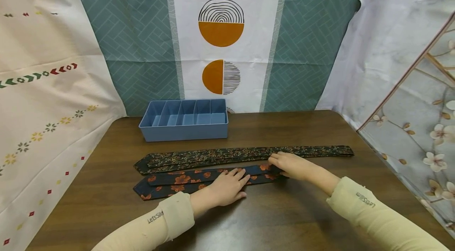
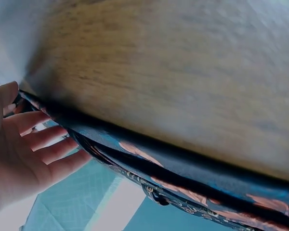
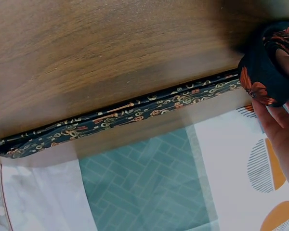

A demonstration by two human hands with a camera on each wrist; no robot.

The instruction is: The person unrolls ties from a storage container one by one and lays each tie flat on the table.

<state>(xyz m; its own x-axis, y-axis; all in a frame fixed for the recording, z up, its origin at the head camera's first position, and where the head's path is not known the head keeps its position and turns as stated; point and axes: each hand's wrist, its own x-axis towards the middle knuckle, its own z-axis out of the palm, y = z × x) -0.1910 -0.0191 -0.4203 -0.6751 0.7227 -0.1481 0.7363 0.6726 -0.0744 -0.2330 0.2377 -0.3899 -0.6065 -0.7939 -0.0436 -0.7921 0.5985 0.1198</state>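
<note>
A navy necktie with orange flowers [image 1: 182,180] lies lengthwise across the table, its pointed end at the left. My left hand [image 1: 227,188] rests on its middle with the fingers spread; the left wrist view shows those fingers fairly straight along the cloth. At the tie's right end, my right hand [image 1: 293,166] grips a curled-over part. In the right wrist view this floral roll [image 3: 260,79] bends round the thumb, with fingers beneath it. Just behind lies a second necktie [image 1: 192,159], dark with a small gold and orange pattern, stretched out flat and longer to the right.
A blue plastic box [image 1: 185,133] with several compartments stands at the back left of the brown wooden table [image 1: 277,128]. Patterned cloths hang behind the table and along both sides.
</note>
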